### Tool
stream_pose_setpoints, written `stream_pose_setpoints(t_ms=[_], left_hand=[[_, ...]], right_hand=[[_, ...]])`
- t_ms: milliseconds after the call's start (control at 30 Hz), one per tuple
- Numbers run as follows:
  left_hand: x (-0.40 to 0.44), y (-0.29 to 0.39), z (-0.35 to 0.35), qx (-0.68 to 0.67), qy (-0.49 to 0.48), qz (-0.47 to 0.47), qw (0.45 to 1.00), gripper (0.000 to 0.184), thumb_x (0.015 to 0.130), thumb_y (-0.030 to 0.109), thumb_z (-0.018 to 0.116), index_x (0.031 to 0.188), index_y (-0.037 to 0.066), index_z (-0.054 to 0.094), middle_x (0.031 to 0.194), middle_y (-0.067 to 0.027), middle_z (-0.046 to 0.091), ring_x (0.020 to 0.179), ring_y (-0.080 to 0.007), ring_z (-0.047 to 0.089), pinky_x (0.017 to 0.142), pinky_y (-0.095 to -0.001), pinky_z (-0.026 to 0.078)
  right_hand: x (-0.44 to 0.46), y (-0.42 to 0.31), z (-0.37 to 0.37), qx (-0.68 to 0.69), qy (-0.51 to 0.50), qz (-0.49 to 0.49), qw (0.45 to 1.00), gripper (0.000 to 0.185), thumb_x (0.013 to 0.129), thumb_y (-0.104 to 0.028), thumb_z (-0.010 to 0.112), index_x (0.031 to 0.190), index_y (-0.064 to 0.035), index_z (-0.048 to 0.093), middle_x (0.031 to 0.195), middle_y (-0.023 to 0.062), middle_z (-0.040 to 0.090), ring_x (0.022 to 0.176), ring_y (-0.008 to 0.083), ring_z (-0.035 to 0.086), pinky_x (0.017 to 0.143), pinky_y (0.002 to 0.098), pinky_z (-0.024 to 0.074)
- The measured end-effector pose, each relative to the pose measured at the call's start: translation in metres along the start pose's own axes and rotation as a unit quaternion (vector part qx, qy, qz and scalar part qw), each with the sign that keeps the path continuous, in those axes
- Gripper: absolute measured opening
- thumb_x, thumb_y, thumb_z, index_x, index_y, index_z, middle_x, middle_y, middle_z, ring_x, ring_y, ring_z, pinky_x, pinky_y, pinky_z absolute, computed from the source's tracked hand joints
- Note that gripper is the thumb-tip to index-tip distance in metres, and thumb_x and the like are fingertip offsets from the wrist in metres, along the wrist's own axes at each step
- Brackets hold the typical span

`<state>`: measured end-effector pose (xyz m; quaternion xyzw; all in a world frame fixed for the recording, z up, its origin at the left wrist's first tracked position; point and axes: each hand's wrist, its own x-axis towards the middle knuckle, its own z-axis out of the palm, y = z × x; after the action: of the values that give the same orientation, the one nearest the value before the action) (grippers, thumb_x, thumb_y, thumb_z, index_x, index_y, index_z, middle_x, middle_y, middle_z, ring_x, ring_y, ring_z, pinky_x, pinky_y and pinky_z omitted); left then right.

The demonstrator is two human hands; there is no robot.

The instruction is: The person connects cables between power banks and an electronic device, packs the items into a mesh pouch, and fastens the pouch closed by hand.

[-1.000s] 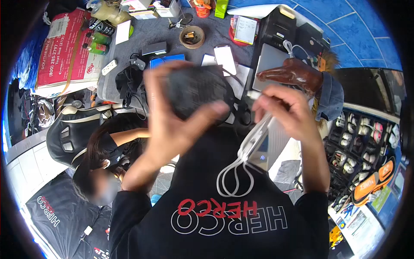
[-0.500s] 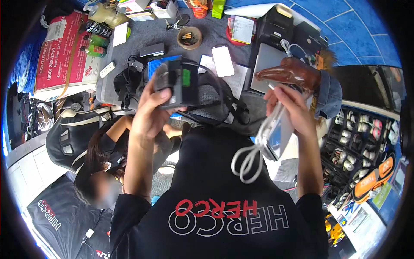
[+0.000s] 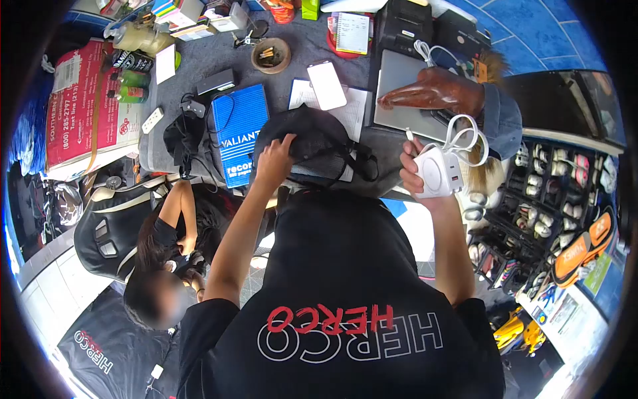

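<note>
My left hand (image 3: 276, 159) is on the near-left edge of a black bag (image 3: 312, 133), its fingers curled over the fabric; part of the fingers and the bag's inside are hidden. In my right hand (image 3: 412, 166) is a white charger (image 3: 438, 173) with a round pad on its face and ports on its side. Its white cable (image 3: 468, 133) loops above it, and a plug end sticks up by my fingers. Left of the bag lies a blue record book (image 3: 240, 133). A white phone (image 3: 325, 85) rests on papers behind the bag.
A silver laptop (image 3: 392, 93) lies under a brown carved figure (image 3: 432, 93) at the right. A round ashtray (image 3: 271, 56) and a red-and-white box (image 3: 86, 100) stand farther left. Another person (image 3: 159, 266) sits at my left; a shoe rack (image 3: 538, 199) is at the right.
The black box-shaped device in my left hand is out of sight, and that hand has come down onto the bag. My right hand has turned the charger, showing its round face. The record book is uncovered.
</note>
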<state>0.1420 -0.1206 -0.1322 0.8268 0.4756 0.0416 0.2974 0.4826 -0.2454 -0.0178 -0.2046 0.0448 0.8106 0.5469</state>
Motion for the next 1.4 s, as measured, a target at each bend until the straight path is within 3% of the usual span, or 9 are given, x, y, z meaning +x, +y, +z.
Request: stream_pose_setpoints(t_ms=[100,200,400,567,700,800,933,1133,1400], left_hand=[[0.003,0.014,0.007,0.150,0.086,0.014,0.985,0.045,0.085,0.005,0.061,0.130,0.011,0.056,0.114,-0.0142,0.064,0.109,-0.0338,0.063,0.088,-0.0485,0.052],[0.015,0.036,0.028,0.064,0.113,0.262,0.956,0.033,0.087,0.013,0.063,0.118,0.004,0.061,0.115,-0.0126,0.064,0.112,-0.0319,0.061,0.096,-0.0433,0.048],[0.053,0.075,0.082,0.022,-0.096,0.123,0.987,0.023,0.094,0.025,0.063,0.103,0.004,0.062,0.105,-0.0174,0.068,0.098,-0.0407,0.066,0.085,-0.0500,0.052],[0.035,0.098,0.013,-0.166,-0.045,0.147,0.974,0.023,0.098,0.024,0.060,0.099,0.001,0.056,0.090,-0.0233,0.066,0.088,-0.0454,0.065,0.076,-0.0523,0.050],[0.005,0.120,-0.100,-0.240,-0.041,0.049,0.969,0.015,0.097,0.013,0.068,0.096,-0.002,0.064,0.077,-0.0120,0.066,0.066,-0.0164,0.061,0.064,-0.0305,0.048],[-0.020,0.126,-0.147,-0.265,-0.039,0.053,0.962,0.009,0.093,0.008,0.071,0.093,-0.001,0.069,0.079,-0.0094,0.069,0.068,-0.0089,0.059,0.062,-0.0281,0.047],[-0.049,0.154,-0.182,-0.312,0.021,0.085,0.946,0.010,0.088,0.007,0.077,0.093,0.000,0.071,0.080,-0.0078,0.070,0.066,-0.0126,0.060,0.060,-0.0289,0.045],[-0.069,0.172,-0.204,-0.228,0.089,0.296,0.923,0.026,0.073,0.009,0.085,0.091,0.000,0.069,0.079,-0.0075,0.072,0.062,-0.0186,0.062,0.056,-0.0302,0.046],[-0.060,0.172,-0.187,-0.233,0.231,0.331,0.885,0.026,0.074,-0.005,0.080,0.096,-0.004,0.066,0.085,-0.0131,0.071,0.071,-0.0249,0.069,0.060,-0.0337,0.055]], right_hand=[[-0.004,0.005,0.002,-0.033,0.024,-0.016,0.999,0.034,0.108,-0.036,0.045,0.116,-0.0048,0.055,0.080,0.0095,0.054,0.058,0.0190,0.052,0.046,0.0293,0.0433],[-0.006,0.008,-0.004,-0.068,0.043,-0.028,0.996,0.037,0.104,-0.041,0.050,0.118,-0.0076,0.057,0.083,0.0087,0.057,0.059,0.0186,0.054,0.047,0.0315,0.0438],[0.003,0.019,0.015,-0.109,0.178,-0.078,0.975,0.051,0.101,-0.055,0.051,0.123,-0.0084,0.059,0.089,0.0073,0.063,0.064,0.0172,0.057,0.050,0.0301,0.0442],[0.000,0.020,0.038,-0.201,0.199,-0.124,0.951,0.055,0.100,-0.058,0.053,0.123,-0.0085,0.060,0.093,0.0053,0.067,0.069,0.0138,0.062,0.053,0.0283,0.0472],[0.000,0.018,0.079,-0.288,0.175,-0.185,0.923,0.030,0.100,-0.039,0.063,0.109,-0.0101,0.062,0.085,-0.0029,0.057,0.075,0.0044,0.054,0.069,0.0204,0.0437],[0.005,0.014,0.085,-0.312,0.162,-0.179,0.919,0.028,0.100,-0.035,0.065,0.109,-0.0091,0.060,0.084,-0.0051,0.054,0.073,0.0019,0.048,0.065,0.0185,0.0377],[0.013,0.014,0.111,-0.330,0.182,-0.185,0.907,0.025,0.100,-0.028,0.066,0.110,-0.0070,0.058,0.080,-0.0038,0.056,0.067,0.0021,0.048,0.061,0.0184,0.0378],[0.017,0.009,0.126,-0.389,0.149,-0.165,0.894,0.022,0.099,-0.020,0.069,0.111,-0.0053,0.058,0.081,-0.0020,0.060,0.067,0.0016,0.052,0.059,0.0181,0.0388],[0.023,0.009,0.141,-0.435,0.144,-0.130,0.879,0.025,0.098,-0.021,0.070,0.112,-0.0038,0.058,0.082,-0.0013,0.062,0.070,0.0012,0.053,0.060,0.0165,0.0386]])
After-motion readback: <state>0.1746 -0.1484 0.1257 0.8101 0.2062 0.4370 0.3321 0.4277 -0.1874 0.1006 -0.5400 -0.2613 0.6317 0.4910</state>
